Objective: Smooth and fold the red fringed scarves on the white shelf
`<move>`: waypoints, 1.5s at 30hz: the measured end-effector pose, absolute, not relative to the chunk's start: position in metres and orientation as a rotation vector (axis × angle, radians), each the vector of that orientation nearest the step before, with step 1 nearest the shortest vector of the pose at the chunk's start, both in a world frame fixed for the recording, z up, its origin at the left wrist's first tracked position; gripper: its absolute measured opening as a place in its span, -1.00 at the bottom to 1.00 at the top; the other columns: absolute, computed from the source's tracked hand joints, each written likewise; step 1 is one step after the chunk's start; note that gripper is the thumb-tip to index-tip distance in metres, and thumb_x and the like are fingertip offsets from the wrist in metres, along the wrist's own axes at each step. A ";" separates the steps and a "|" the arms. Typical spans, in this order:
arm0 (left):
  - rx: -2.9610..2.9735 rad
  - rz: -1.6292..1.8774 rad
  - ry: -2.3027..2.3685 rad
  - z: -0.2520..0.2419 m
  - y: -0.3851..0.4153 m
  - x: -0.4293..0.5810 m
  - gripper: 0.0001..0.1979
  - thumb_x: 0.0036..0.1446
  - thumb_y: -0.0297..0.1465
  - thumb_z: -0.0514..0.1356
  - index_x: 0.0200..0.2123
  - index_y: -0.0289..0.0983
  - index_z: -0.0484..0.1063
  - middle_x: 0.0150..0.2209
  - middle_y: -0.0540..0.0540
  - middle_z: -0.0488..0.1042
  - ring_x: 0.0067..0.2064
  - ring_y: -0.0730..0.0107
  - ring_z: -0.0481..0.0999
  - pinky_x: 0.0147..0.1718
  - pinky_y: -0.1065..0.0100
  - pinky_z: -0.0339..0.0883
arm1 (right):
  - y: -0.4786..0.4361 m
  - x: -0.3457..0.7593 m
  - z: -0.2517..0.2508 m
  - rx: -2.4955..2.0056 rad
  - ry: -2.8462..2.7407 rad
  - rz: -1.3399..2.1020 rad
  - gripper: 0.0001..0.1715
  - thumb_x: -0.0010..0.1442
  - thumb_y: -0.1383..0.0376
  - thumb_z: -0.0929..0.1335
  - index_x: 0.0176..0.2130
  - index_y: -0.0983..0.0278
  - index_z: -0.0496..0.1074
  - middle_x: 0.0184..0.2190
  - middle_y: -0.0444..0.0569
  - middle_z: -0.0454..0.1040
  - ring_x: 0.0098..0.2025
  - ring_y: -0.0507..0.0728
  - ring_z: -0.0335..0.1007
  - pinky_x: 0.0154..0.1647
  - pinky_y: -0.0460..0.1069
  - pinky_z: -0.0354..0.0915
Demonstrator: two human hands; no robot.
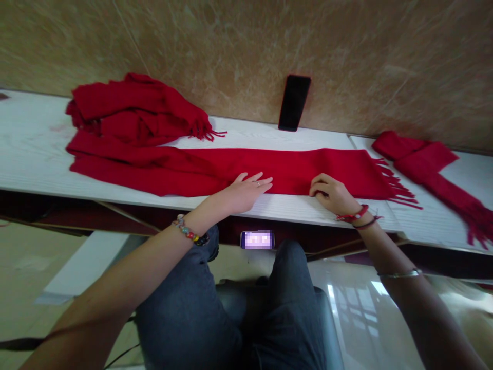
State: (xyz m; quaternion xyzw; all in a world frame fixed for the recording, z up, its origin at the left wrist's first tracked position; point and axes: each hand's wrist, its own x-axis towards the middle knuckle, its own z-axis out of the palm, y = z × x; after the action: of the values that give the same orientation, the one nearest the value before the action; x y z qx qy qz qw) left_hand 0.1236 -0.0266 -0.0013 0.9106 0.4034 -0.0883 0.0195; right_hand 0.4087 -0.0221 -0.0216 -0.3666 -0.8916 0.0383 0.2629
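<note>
A long red scarf (292, 167) lies stretched flat across the white table (31, 154), its fringe at the right end. My left hand (246, 191) rests flat on the scarf's near edge with fingers stretched out. My right hand (331, 192) has its fingers curled onto the same near edge, a little to the right. A bunched heap of red scarf (134, 110) sits at the back left, joined to the flat part.
A black phone (294, 103) leans upright against the brown marble wall behind the scarf. Another red scarf (435, 172) lies on the table at the right. A small device (257, 239) sits on my lap under the table edge.
</note>
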 end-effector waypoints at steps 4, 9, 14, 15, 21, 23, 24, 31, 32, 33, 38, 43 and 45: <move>2.648 -0.250 1.273 -0.002 -0.032 0.127 -0.47 0.33 -0.30 -0.14 0.34 -0.14 -0.09 0.38 -0.14 -0.14 0.37 -0.04 -0.16 0.19 -0.16 -0.06 | -0.018 0.413 -0.004 -0.916 -2.550 0.300 -0.80 0.07 0.41 0.25 -0.42 0.22 0.45 -0.31 -0.01 0.48 -0.27 0.11 0.45 -0.20 0.03 0.40; 2.641 -0.255 1.252 0.000 -0.034 0.126 -0.46 0.31 -0.14 -0.12 0.33 0.02 -0.07 0.39 -0.12 -0.18 0.36 -0.18 -0.19 0.17 -0.24 -0.10 | -0.006 0.378 0.006 -1.074 -2.480 0.126 -0.64 0.22 0.29 0.22 -0.02 0.23 0.44 -0.02 0.06 0.48 0.05 0.22 0.37 0.08 0.18 0.31; 2.602 -0.300 1.274 0.002 -0.034 0.127 -0.48 0.32 -0.13 -0.13 0.32 0.02 -0.04 0.40 -0.15 -0.24 0.37 -0.19 -0.24 0.17 -0.27 -0.13 | 0.014 0.345 -0.026 -1.217 -2.736 -0.022 -0.46 0.29 0.24 0.15 0.23 0.23 0.21 0.27 0.12 0.19 0.29 0.33 0.07 0.14 0.36 0.18; 2.592 -0.313 1.277 0.002 -0.035 0.127 -0.48 0.32 -0.13 -0.13 0.32 0.02 -0.04 0.40 -0.15 -0.26 0.37 -0.18 -0.26 0.17 -0.27 -0.14 | 0.019 0.347 -0.031 -1.265 -2.755 -0.047 -0.45 0.30 0.23 0.15 0.24 0.22 0.19 0.28 0.12 0.16 0.29 0.35 0.06 0.13 0.39 0.18; 2.592 -0.259 1.264 0.005 -0.037 0.126 -0.49 0.31 -0.14 -0.10 0.31 0.05 -0.01 0.39 -0.15 -0.23 0.36 -0.24 -0.24 0.14 -0.30 -0.10 | 0.042 0.369 -0.030 -1.493 -2.601 -0.176 -0.42 0.29 0.25 0.14 0.25 0.33 0.17 0.27 0.27 0.15 0.27 0.43 0.08 0.08 0.41 0.22; 2.584 -0.236 1.296 0.004 -0.038 0.126 -0.49 0.29 -0.12 -0.08 0.30 0.08 0.01 0.39 -0.16 -0.21 0.35 -0.30 -0.21 0.12 -0.32 -0.08 | 0.046 0.361 -0.022 -1.397 -2.638 -0.153 -0.42 0.30 0.24 0.13 0.27 0.30 0.15 0.29 0.22 0.11 0.29 0.41 0.04 0.13 0.40 0.17; 2.572 -0.239 1.317 0.004 -0.038 0.127 -0.48 0.29 -0.10 -0.08 0.29 0.09 0.01 0.40 -0.16 -0.22 0.35 -0.31 -0.22 0.12 -0.32 -0.08 | 0.047 0.354 -0.020 -1.336 -2.685 -0.111 -0.41 0.31 0.23 0.13 0.28 0.27 0.13 0.31 0.18 0.09 0.31 0.39 0.00 0.15 0.40 0.14; 2.490 -0.272 1.320 0.003 -0.037 0.128 -0.46 0.28 -0.08 -0.10 0.31 0.15 -0.09 0.41 -0.05 -0.33 0.36 -0.29 -0.36 0.16 -0.31 -0.19 | 0.070 0.337 -0.026 -1.423 -2.785 0.108 -0.40 0.34 0.17 0.08 0.32 0.13 0.03 0.36 -0.01 -0.01 0.36 0.34 -0.14 0.22 0.44 -0.03; 2.477 -0.276 1.314 0.003 -0.037 0.128 -0.46 0.28 -0.09 -0.10 0.31 0.15 -0.10 0.41 -0.03 -0.35 0.36 -0.28 -0.39 0.17 -0.32 -0.22 | 0.076 0.341 -0.026 -1.497 -2.759 0.096 -0.39 0.34 0.17 0.06 0.33 0.15 0.01 0.36 0.00 -0.02 0.36 0.34 -0.14 0.23 0.44 -0.03; 2.463 -0.280 1.309 0.004 -0.037 0.128 -0.45 0.28 -0.09 -0.09 0.31 0.15 -0.11 0.41 -0.02 -0.38 0.35 -0.28 -0.41 0.18 -0.31 -0.25 | 0.081 0.345 -0.026 -1.575 -2.737 0.083 -0.38 0.34 0.17 0.05 0.34 0.18 0.00 0.36 0.03 -0.03 0.36 0.34 -0.14 0.23 0.43 -0.03; 2.420 -0.281 1.304 0.007 -0.038 0.127 -0.44 0.28 -0.09 -0.10 0.31 0.16 -0.15 0.40 0.04 -0.48 0.35 -0.24 -0.49 0.21 -0.28 -0.35 | 0.087 0.355 -0.018 -1.729 -2.632 0.003 -0.33 0.34 0.10 -0.01 0.35 0.22 -0.07 0.38 0.07 -0.11 0.36 0.40 -0.19 0.21 0.46 -0.03; 2.406 -0.274 1.314 0.008 -0.039 0.128 -0.44 0.28 -0.11 -0.09 0.31 0.16 -0.16 0.39 0.07 -0.49 0.35 -0.22 -0.50 0.21 -0.26 -0.36 | 0.069 0.353 -0.027 -1.805 -2.530 -0.019 -0.30 0.32 0.00 -0.05 0.34 0.12 -0.04 0.37 0.05 -0.05 0.34 0.47 -0.14 0.11 0.58 -0.02; 2.398 -0.282 1.320 0.008 -0.039 0.128 -0.44 0.28 -0.11 -0.09 0.31 0.16 -0.16 0.39 0.05 -0.50 0.35 -0.23 -0.50 0.21 -0.27 -0.36 | 0.066 0.355 -0.031 -1.856 -2.526 -0.009 -0.30 0.31 0.01 -0.04 0.34 0.12 -0.01 0.36 0.05 -0.03 0.33 0.47 -0.12 0.12 0.58 -0.04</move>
State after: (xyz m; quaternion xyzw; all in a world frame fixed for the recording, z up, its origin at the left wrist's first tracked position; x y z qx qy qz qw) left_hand 0.1284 -0.0390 0.0080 0.8549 0.4706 -0.1005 0.1939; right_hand 0.3546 0.0661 -0.0311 -0.5920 -0.8059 -0.0030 0.0036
